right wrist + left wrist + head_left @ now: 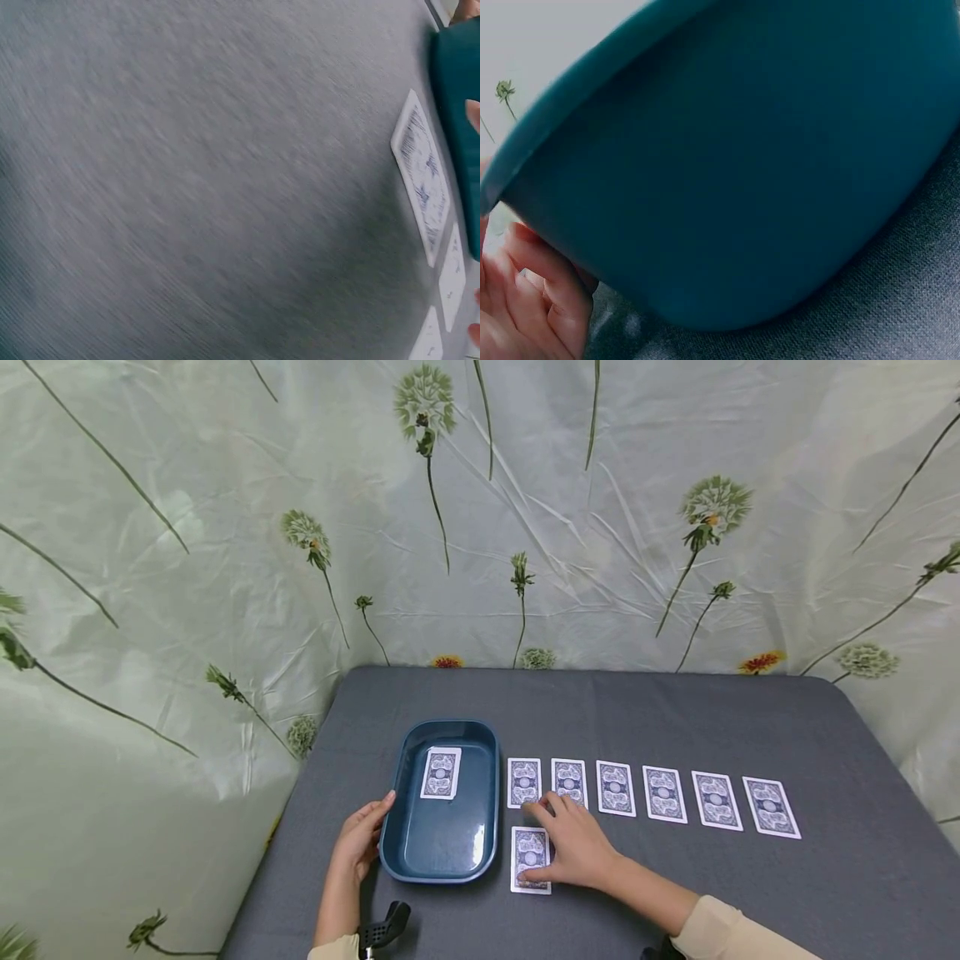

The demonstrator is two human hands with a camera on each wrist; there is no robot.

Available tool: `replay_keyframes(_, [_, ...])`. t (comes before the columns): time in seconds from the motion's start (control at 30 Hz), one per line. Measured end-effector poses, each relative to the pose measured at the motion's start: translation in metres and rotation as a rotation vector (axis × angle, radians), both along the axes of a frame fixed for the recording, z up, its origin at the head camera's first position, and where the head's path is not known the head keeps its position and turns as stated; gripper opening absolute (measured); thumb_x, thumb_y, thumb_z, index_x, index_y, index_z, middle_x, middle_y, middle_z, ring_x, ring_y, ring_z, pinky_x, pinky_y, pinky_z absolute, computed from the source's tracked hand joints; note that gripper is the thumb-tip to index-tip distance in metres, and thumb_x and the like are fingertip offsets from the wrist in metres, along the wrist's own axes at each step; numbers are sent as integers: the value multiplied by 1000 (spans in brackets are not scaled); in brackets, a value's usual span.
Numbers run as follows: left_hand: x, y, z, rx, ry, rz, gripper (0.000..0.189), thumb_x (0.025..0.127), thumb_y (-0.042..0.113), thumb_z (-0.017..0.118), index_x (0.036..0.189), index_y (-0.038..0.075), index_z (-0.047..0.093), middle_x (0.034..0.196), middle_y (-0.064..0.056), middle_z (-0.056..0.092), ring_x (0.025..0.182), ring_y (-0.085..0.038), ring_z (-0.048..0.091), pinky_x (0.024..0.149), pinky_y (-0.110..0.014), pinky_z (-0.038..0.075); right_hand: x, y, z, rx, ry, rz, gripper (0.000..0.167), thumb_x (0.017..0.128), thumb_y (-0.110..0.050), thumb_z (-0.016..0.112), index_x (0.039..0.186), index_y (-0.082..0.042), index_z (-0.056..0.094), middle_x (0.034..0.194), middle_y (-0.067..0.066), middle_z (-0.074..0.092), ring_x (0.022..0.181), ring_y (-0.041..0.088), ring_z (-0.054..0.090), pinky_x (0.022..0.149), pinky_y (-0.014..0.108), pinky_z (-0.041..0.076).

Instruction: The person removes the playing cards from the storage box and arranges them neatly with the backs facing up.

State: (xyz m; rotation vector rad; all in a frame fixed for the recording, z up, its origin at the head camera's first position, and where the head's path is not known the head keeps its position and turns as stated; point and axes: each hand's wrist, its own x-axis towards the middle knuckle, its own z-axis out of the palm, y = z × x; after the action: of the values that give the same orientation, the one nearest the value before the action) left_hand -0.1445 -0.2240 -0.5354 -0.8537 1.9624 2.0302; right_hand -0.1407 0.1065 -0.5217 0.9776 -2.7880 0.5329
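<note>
Left hand [360, 837] clamped on tray [438, 835], fingers [547, 270] partly hidden, right hand [579, 846] spread over partly covered card [528, 853]

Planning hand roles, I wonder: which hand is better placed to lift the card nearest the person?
Probably the right: the right hand reaches directly over the near card. The left hand holds the tray at its left edge, opposite that card.

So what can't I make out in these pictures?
Head view: faces of the row of cards, turned down.
Head view: anything beneath the top card in the tray, covered by it.
Left wrist view: part of the left hand, cut off by the left edge.
Right wrist view: most of the right hand, outside the right edge.
</note>
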Motion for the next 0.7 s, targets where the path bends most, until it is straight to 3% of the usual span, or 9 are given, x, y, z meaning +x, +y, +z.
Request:
replay_keyframes(0.17, [0,0,1,0,4,-4,31,81,43,67,75,14,58,71,3,57,64,-13,55,59,-28,44,-13,-7,16,-12,129,-3,85,58,-72,68,121,-17,55,102,3,52,83,19,48,69,36,42])
replay_keyframes(0.37, [2,-3,0,5,8,-1,31,81,44,67,74,15,59,70,2,56,58,-11,52,56,-26,43,-30,-30,34,-11,186,32,81,63,-74,63,121,-16,56,105,4,53,89,21,49,71,37,43])
replay_keyframes(0.53, [0,-3,-3,-3,2,0,33,80,45,67,77,13,58,71,1,56,55,-11,51,52,-24,40,-43,-55,44,-22,191,82,82,64,-73,63,124,-17,53,107,5,53,89,20,49,71,35,43])
replay_keyframes(0.7, [-2,-4,-3,-10,-1,-5,34,80,45,68,78,13,59,70,1,55,53,-10,49,49,-22,36,-51,-86,49,-29,107,84,83,65,-72,63,126,-17,51,110,5,50,87,17,47,69,31,42])
